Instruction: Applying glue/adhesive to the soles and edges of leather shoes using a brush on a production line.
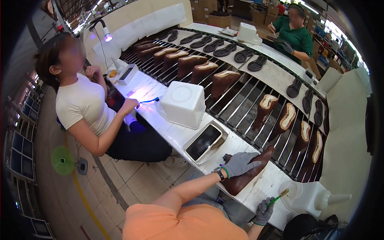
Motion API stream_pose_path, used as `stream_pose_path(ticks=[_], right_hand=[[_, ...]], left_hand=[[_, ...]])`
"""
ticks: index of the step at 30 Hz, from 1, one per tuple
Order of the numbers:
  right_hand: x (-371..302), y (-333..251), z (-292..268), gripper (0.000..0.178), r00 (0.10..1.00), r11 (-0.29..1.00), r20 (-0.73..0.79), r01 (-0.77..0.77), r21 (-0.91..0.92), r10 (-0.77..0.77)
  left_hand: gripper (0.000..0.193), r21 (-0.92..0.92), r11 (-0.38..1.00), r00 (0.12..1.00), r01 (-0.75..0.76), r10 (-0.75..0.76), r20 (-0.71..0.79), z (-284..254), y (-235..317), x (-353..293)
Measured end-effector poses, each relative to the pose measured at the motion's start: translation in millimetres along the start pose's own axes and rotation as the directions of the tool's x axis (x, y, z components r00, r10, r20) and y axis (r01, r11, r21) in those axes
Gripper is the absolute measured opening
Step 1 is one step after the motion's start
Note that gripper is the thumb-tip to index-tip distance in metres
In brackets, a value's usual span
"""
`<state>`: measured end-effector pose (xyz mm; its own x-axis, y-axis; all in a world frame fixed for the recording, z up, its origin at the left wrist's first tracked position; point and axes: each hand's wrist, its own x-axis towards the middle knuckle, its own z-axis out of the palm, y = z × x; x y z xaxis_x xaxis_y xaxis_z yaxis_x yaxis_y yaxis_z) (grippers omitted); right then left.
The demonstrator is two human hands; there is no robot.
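Observation:
My left hand [242, 163], in a grey glove, grips a brown leather boot [244, 182] at the near side of the white bench. Its fingers reach across the boot's upper, and the underside of the boot is hidden. Lower right, my gloved right hand [263, 211] is closed around the green handle of a small brush [277, 198]. The brush's bristles point up and away, close to a clear round cup [294, 190] by a white spouted bottle [312, 200]. Boot and brush are apart.
A phone [204, 143] in a tray and an upturned white tub [182, 104] sit to the left. Beyond runs a slatted conveyor [240, 108] with upturned brown boots; black soles [225, 49] line a shelf behind. One co-worker [90, 94] sits left, another [294, 34] stands across.

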<state>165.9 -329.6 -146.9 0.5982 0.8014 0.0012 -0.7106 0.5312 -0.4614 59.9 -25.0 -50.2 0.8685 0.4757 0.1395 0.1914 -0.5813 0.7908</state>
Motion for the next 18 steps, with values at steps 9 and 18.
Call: stream_pose_path(ticks=[9, 18], right_hand=[[-0.6, -3.5, -2.2, 0.030, 0.998, 0.999, 0.053, -0.042, 0.002, 0.042], [0.9, -3.4, 4.1, 0.030, 0.998, 0.999, 0.048, -0.042, 0.029, 0.041]], left_hand=[[0.059, -0.002, 1.000, 1.000, -0.012, 0.012, -0.004, 1.7, -2.2, 0.3], [0.056, 0.010, 1.000, 1.000, -0.001, 0.001, -0.008, 4.0, -3.3, 1.1]])
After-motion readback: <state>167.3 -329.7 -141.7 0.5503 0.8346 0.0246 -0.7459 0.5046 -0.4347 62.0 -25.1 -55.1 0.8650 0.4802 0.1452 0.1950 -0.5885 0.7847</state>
